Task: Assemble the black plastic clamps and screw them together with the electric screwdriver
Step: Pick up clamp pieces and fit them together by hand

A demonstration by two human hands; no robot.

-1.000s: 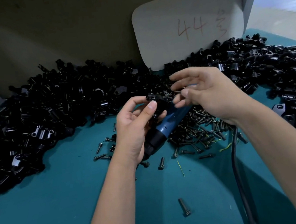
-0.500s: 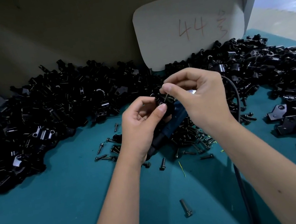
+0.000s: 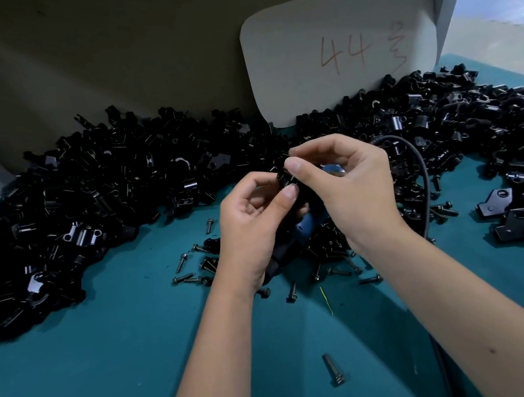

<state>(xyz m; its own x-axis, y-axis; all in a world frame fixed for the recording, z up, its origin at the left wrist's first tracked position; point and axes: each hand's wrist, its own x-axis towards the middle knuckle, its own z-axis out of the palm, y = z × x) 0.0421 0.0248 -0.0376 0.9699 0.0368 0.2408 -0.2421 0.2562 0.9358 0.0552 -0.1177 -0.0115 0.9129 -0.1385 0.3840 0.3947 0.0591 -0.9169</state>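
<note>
Two hands, one clamp, centre frame
Left hand (image 3: 251, 227) grips clamp (image 3: 284, 176); right hand (image 3: 350, 185) pinches one screw (image 3: 291, 173) into it

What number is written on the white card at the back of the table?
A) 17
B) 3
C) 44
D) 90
C: the white card leaning against the wall behind the heap of black parts has 44 written on it by hand in reddish strokes, with another mark to its right.
</note>
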